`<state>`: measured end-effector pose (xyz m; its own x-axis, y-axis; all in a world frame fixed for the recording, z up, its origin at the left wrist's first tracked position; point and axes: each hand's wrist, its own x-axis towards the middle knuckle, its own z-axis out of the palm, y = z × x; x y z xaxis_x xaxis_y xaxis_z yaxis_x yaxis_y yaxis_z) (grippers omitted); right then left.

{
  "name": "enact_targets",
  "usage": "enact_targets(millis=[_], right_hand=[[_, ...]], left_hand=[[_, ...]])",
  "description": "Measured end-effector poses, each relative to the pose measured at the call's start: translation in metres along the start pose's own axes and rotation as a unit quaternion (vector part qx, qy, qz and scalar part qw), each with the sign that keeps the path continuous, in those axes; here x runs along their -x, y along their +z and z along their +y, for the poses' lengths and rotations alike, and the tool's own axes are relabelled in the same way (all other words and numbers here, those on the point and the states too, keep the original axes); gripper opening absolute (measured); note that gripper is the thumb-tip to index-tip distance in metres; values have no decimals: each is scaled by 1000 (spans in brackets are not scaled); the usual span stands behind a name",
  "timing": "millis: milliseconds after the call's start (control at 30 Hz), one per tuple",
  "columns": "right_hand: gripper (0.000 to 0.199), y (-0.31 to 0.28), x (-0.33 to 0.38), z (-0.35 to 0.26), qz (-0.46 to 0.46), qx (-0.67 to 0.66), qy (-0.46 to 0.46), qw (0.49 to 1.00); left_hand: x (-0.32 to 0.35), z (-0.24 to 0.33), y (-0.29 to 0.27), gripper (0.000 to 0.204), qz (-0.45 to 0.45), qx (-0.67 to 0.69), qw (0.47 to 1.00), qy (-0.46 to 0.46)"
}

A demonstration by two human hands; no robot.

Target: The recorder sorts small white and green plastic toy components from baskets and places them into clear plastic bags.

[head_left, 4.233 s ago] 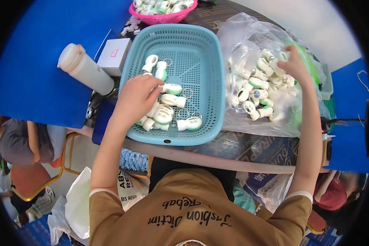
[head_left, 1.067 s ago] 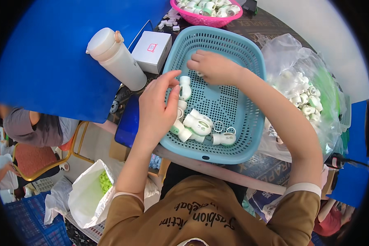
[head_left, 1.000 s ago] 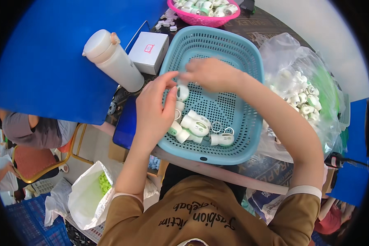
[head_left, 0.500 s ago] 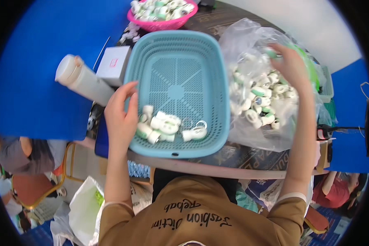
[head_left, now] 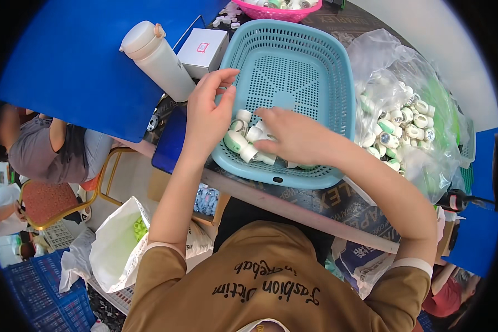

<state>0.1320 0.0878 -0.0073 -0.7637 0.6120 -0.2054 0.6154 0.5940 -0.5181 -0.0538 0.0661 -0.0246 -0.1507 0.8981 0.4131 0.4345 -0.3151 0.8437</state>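
Inside the light-blue perforated basket [head_left: 337, 110], small white-and-green torch-like pieces [head_left: 239, 142] with metal rings lie heaped at the near left. My left hand [head_left: 211, 113] rests at the basket's left rim, fingers bent and thumb held apart, with nothing seen in it. Over the heap reaches my right hand [head_left: 293, 134], its thumb and fingers spread around the white pieces. It covers part of the heap, and the fingertips are slightly blurred. To the right, a clear plastic bag [head_left: 371, 50] holds many more of the same pieces.
A white bottle [head_left: 163, 63] and a white box [head_left: 203, 51] stand left of the basket. Behind it is a pink bowl [head_left: 279, 12] of similar pieces. A box of blue pieces [head_left: 206, 200] and a white sack [head_left: 113, 243] are below the table edge. Other people sit at both sides.
My right hand has moved from the plastic bag leftward into the basket, over the heap. My left hand stays by the basket's left rim. The whole view has shifted.
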Motion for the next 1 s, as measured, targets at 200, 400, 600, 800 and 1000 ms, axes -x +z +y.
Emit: enact_targets(millis=[200, 400, 600, 800, 1000], right_hand=[[57, 9, -27, 13, -108, -25, 56, 992], [49, 12, -23, 18, -31, 34, 65, 997], [37, -57, 22, 51, 140, -204, 59, 967], [35, -161, 145, 140, 361, -21, 223, 905], [50, -139, 153, 141, 400, 298, 127, 858]], left_hand=[[-1, 5, 4, 24, -10, -29, 1000, 8], [-2, 6, 14, 23, -6, -64, 997, 36], [3, 15, 16, 23, -16, -87, 996, -4], [1, 8, 18, 21, -19, -80, 996, 29], [1, 3, 16, 22, -17, -25, 999, 21]])
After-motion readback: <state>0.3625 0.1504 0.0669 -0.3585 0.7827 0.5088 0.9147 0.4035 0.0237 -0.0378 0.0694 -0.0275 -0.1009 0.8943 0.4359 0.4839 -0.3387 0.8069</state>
